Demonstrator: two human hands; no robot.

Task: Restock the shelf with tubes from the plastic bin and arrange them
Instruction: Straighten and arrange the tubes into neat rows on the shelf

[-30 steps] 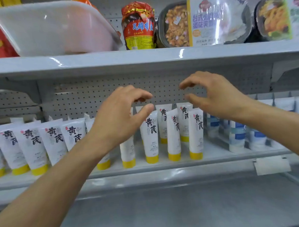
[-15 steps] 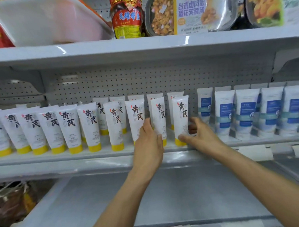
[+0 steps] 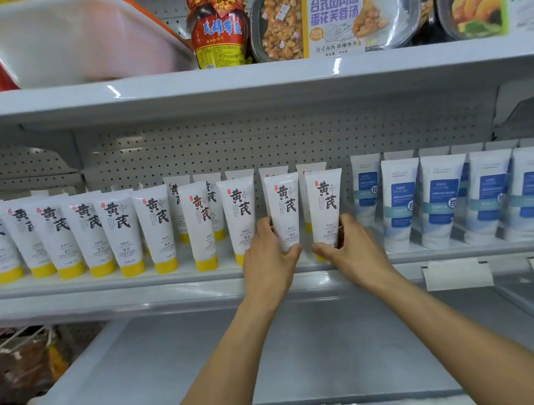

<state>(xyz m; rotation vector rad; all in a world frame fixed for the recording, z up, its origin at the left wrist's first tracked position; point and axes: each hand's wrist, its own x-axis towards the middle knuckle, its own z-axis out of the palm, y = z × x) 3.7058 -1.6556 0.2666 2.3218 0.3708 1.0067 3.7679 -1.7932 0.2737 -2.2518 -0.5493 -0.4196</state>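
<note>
Now my left hand (image 3: 269, 257) grips one tube (image 3: 286, 210) and my right hand (image 3: 347, 247) its neighbour (image 3: 324, 206) at the shelf (image 3: 171, 283) front edge; I should square both upright, labels forward.

the yellow-capped tubes (image 3: 117, 230) crowd the middle shelf (image 3: 171, 278) from its left end, the blue-labelled tubes (image 3: 443, 200) fill its right, leaving only narrow gaps, while the lower shelf (image 3: 266, 355) offers wide room.
</note>
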